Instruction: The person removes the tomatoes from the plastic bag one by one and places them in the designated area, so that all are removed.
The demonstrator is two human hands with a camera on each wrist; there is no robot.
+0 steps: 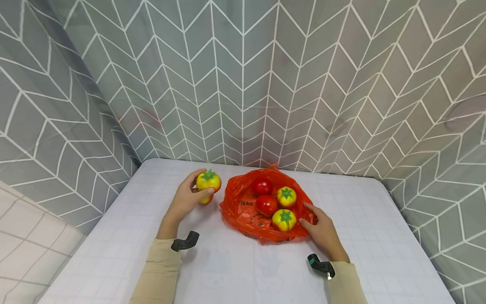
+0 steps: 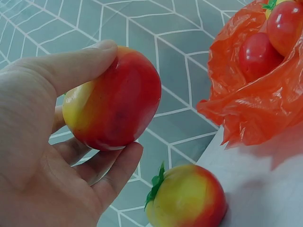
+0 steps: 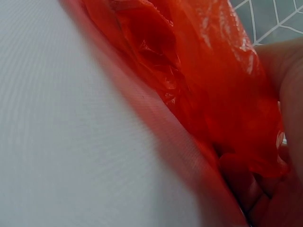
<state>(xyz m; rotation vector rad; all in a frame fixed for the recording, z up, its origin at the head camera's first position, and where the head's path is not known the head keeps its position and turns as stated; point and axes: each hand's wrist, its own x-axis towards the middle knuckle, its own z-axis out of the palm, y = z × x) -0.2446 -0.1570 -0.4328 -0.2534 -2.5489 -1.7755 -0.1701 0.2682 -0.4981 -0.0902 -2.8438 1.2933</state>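
- the left hand (image 1: 186,198) holds a red-and-yellow tomato (image 2: 113,99) between thumb and curled fingers (image 2: 116,172), lifted just off the table, so the grip looks meant for carrying, not pressing.
- a second tomato (image 1: 208,180) with a green leafy top sits right beside that hand, on the white table (image 1: 379,236), near the edge of the bag; in the head view it partly hides the held one.
- the right hand (image 1: 322,232) rests on the near right rim of the orange plastic bag (image 1: 243,211), fingers lying on the crumpled film, seemingly to keep the mouth spread and the bag from sliding; whether it pinches the plastic i cannot tell, the wrist view is too blurred.
- inside the open bag lie four tomatoes close together: two red ones (image 1: 262,186) and two yellow ones with green tops (image 1: 286,196).
- a grey patterned cloth (image 1: 243,84) hangs behind and to both sides.
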